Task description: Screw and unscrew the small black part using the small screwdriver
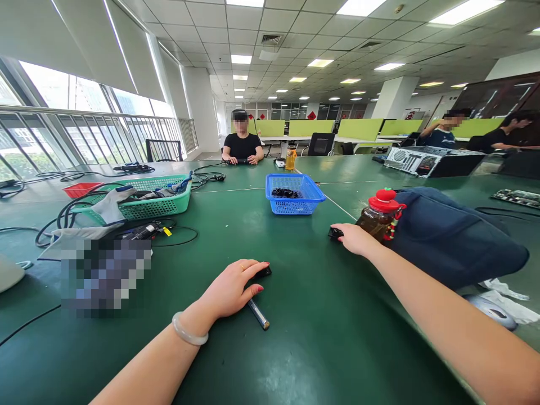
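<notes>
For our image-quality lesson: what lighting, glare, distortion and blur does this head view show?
Head view: even ceiling-panel light, soft shadows under the left hand; windows blown out; wide-angle bending stretches the right hand forearm; a pixelated patch hides part of the green table.

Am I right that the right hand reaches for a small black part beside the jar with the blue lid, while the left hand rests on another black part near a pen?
Not quite: the head view shows the jar has a red lid, not blue. The rest holds: the right hand reaches a small black part beside it, and the left hand rests on another black part near the pen.
</notes>
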The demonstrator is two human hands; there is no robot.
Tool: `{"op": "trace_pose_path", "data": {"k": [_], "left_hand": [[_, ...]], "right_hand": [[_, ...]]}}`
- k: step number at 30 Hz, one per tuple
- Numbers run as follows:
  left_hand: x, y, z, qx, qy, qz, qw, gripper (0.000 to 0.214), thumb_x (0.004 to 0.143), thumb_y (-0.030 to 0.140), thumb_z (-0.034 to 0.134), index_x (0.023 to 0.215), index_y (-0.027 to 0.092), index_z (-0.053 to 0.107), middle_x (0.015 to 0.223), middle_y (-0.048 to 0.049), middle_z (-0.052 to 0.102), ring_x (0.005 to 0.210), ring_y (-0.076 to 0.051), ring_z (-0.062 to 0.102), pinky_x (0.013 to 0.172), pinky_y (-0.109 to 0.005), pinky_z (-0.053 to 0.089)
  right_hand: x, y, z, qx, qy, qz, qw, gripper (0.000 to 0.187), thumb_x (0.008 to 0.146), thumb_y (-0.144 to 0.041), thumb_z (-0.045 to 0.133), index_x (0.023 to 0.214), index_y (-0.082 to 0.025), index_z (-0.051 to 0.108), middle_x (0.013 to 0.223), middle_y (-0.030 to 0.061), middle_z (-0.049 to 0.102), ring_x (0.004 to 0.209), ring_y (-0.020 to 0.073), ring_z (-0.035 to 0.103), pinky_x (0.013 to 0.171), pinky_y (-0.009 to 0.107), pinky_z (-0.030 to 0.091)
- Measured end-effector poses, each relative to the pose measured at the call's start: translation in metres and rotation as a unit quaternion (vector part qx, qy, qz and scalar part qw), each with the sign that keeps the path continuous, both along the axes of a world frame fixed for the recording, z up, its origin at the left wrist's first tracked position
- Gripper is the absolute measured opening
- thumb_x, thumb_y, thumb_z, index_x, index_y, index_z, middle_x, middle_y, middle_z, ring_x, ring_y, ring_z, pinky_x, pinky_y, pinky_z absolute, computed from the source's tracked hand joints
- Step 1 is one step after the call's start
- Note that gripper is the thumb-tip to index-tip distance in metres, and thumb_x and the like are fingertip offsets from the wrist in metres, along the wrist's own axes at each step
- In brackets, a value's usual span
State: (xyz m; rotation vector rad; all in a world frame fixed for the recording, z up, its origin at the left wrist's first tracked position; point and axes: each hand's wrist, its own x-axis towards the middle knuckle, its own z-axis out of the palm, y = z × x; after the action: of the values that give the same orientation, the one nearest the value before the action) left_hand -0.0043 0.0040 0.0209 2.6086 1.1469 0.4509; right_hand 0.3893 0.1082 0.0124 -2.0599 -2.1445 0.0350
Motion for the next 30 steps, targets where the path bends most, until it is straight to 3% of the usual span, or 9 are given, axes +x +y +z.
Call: {"op": "trace_pose_path", "data": {"k": [5, 11, 18, 27, 30], "left_hand": [[0.000, 0.000, 0.000, -0.001, 0.003, 0.000, 1.000, 0.048, 0.094, 0.036, 0.049, 0.141, 0.027, 0.046, 0.140, -0.0069, 0.055, 0.129, -0.023, 0.049, 0.110, -0.043, 0.040], [-0.001, 0.001, -0.003, 0.008, -0.011, -0.004, 1.000, 0.048, 0.094, 0.036, 0.050, 0.141, 0.029, 0.047, 0.138, -0.0063, 0.056, 0.127, -0.023, 0.051, 0.109, -0.042, 0.041], [-0.001, 0.000, -0.001, 0.002, -0.007, -0.001, 1.000, 0.048, 0.093, 0.036, 0.050, 0.141, 0.027, 0.048, 0.139, -0.0069, 0.056, 0.127, -0.024, 0.050, 0.109, -0.043, 0.041], [-0.001, 0.001, -0.003, -0.003, -0.003, 0.003, 1.000, 0.049, 0.093, 0.037, 0.050, 0.141, 0.027, 0.047, 0.139, -0.0070, 0.056, 0.128, -0.024, 0.049, 0.110, -0.044, 0.040], [-0.001, 0.001, -0.003, 0.002, -0.007, -0.001, 1.000, 0.049, 0.093, 0.037, 0.050, 0.141, 0.028, 0.047, 0.139, -0.0065, 0.056, 0.127, -0.023, 0.050, 0.110, -0.043, 0.040]], "right_hand": [[-0.005, 0.005, -0.001, -0.016, -0.014, -0.020, 1.000, 0.057, 0.081, -0.001, 0.050, 0.136, -0.014, 0.056, 0.134, 0.0146, 0.060, 0.114, 0.0225, 0.062, 0.099, 0.028, 0.045], [-0.009, 0.007, 0.006, -0.059, -0.044, -0.033, 0.997, 0.049, 0.083, -0.009, 0.053, 0.131, -0.013, 0.061, 0.125, 0.0164, 0.066, 0.111, 0.0263, 0.063, 0.094, 0.031, 0.047], [-0.016, 0.003, 0.004, -0.050, -0.073, -0.043, 0.995, 0.054, 0.082, -0.006, 0.048, 0.136, -0.012, 0.055, 0.131, 0.0183, 0.060, 0.117, 0.0276, 0.059, 0.095, 0.033, 0.046], [-0.018, 0.004, 0.000, -0.086, -0.114, -0.042, 0.989, 0.050, 0.086, -0.009, 0.050, 0.135, -0.010, 0.053, 0.117, 0.0189, 0.066, 0.109, 0.0290, 0.063, 0.088, 0.035, 0.048], [-0.022, 0.000, 0.000, -0.067, -0.127, -0.050, 0.988, 0.045, 0.087, -0.007, 0.044, 0.131, -0.008, 0.056, 0.126, 0.0209, 0.060, 0.113, 0.0297, 0.060, 0.092, 0.038, 0.047]]}}
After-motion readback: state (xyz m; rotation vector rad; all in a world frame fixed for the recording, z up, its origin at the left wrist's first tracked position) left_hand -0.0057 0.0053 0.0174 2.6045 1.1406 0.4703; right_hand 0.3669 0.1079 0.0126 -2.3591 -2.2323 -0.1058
